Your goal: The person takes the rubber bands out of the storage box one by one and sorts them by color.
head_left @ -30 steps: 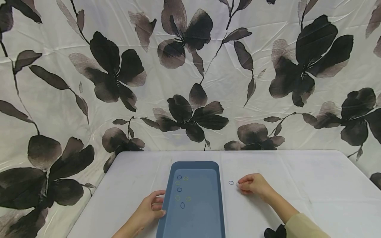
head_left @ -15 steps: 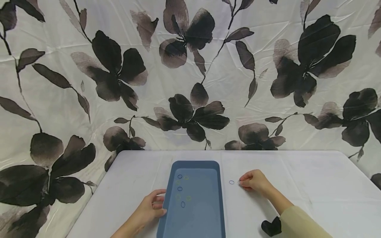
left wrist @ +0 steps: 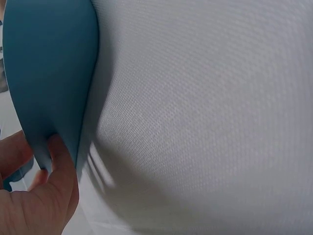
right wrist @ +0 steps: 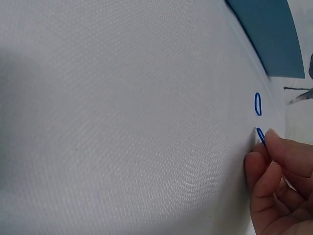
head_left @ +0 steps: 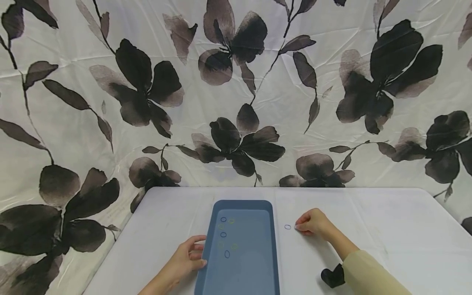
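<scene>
In the head view, a blue-grey tray (head_left: 245, 270) lies lengthwise on the white table. My left hand (head_left: 188, 258) grips its left rim; the left wrist view shows fingers (left wrist: 61, 156) against the tray's outer wall. Several thin blue and yellow rubber bands lie apart in the tray's far left part, among them a blue one (head_left: 223, 232). To the right of the tray, my right hand (head_left: 314, 223) pinches a blue rubber band (right wrist: 261, 135) between thumb and fingertips, low over the table. Another blue rubber band (right wrist: 256, 104) lies on the table between that hand and the tray.
The white table (head_left: 398, 229) reaches back to a hanging cloth (head_left: 317, 98) printed with dark flowers. A black heart-shaped thing (head_left: 333, 276) shows beside the right sleeve (head_left: 368, 272).
My right forearm has shifted slightly left and upward in the head view, the black heart-shaped thing with it. The right fingers stay at the blue rubber band. My left hand keeps its place on the tray.
</scene>
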Demonstrator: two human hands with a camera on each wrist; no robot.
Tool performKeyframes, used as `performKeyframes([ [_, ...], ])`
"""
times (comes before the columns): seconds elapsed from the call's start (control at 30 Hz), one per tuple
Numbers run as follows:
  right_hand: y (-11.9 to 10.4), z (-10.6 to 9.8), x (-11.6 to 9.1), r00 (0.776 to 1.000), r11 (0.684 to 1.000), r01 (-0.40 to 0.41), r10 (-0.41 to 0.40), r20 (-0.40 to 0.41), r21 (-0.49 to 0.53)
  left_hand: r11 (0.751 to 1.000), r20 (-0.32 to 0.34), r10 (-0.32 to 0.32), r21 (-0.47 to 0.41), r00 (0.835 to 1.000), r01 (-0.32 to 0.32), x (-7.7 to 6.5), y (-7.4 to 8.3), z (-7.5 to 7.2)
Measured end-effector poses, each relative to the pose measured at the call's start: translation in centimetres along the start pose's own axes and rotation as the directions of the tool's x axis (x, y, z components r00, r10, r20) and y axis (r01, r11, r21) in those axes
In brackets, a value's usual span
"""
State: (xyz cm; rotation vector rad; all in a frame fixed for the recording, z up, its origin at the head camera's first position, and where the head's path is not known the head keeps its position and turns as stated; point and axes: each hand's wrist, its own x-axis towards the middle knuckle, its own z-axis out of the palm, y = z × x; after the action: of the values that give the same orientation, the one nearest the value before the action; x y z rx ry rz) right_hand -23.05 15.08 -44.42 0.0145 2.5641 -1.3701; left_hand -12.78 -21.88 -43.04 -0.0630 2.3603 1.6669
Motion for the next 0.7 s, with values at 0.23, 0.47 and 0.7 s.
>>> performKeyframes([
  [0.23,-0.21,0.00,-0.02,1.000,1.000,-0.011,0.011,0.006,-0.016,1.000,0.020,0.018,-0.004,1.000,-0.018,-0.01,-0.14,-0.10],
  [0.47,0.25,-0.55,0.19,0.998,0.999,0.046,-0.045,0.043,-0.014,1.000,0.029,0.018,-0.010,0.999,-0.018,-0.05,-0.13,-0.12],
  [0.7,-0.31,-0.56,-0.30,1.000,0.999,-0.001,0.001,0.004,-0.040,1.000,0.011,0.014,-0.013,1.000,-0.014,-0.10,0.02,-0.03],
])
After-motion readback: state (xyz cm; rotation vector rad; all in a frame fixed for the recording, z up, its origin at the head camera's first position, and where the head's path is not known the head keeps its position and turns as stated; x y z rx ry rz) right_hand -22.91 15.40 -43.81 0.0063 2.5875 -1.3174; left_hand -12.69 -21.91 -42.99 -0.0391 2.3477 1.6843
